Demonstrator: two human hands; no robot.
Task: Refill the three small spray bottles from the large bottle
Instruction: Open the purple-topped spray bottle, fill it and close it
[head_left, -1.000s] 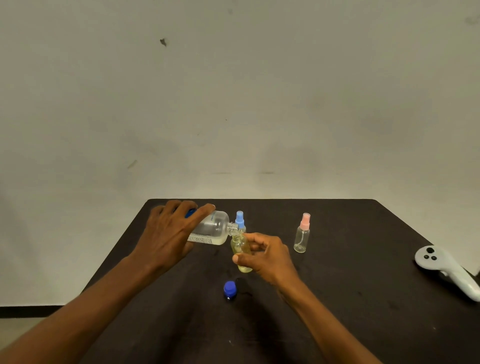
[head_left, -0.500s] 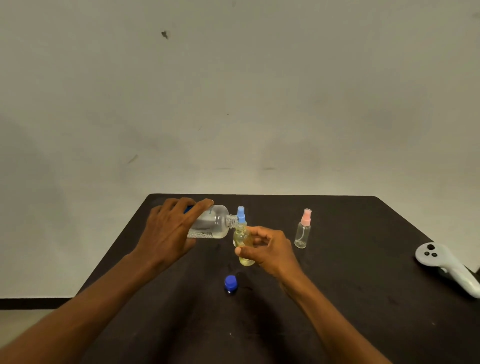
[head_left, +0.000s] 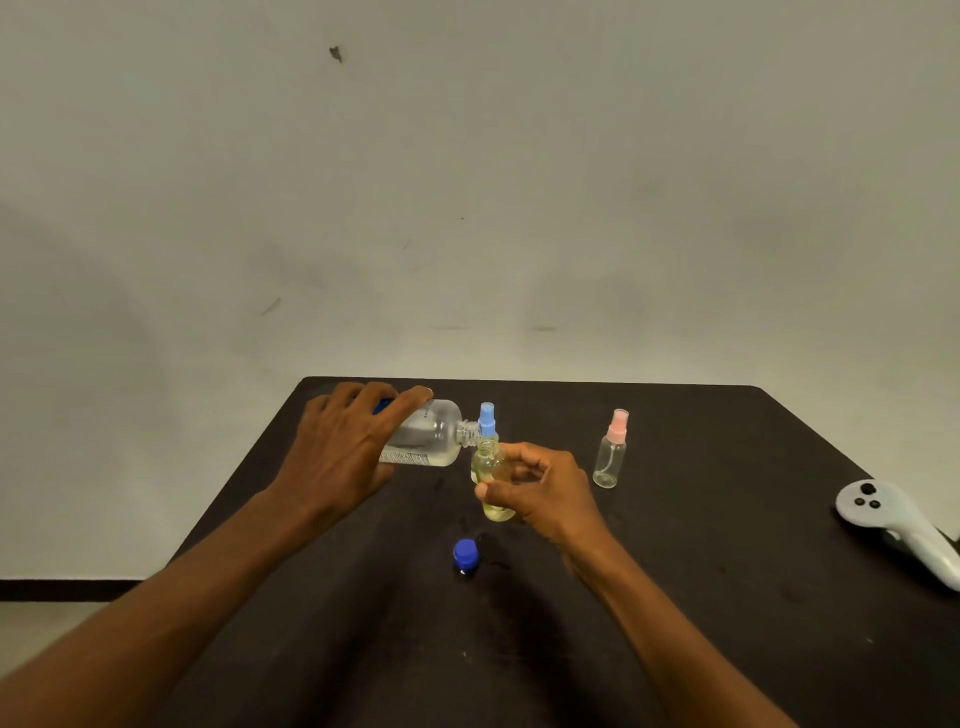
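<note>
My left hand (head_left: 345, 452) grips the large clear bottle (head_left: 428, 434), tipped on its side with its open neck over the mouth of a small uncapped spray bottle (head_left: 493, 475) holding yellowish liquid. My right hand (head_left: 540, 488) holds that small bottle upright on the dark table (head_left: 701, 597). Right behind it stands a second small spray bottle with a light blue top (head_left: 487, 418), mostly hidden. A third small spray bottle with a pink top (head_left: 610, 452) stands apart to the right and looks empty. The large bottle's blue cap (head_left: 465, 555) lies on the table in front.
A white hand controller (head_left: 893, 525) lies at the table's right edge. A plain wall rises behind the table's far edge. A small wet patch shows on the table beside the blue cap.
Both hands and the two bottles they hold stay together in the same pouring pose. The view has shifted slightly; the large bottle looks a little less tipped.
</note>
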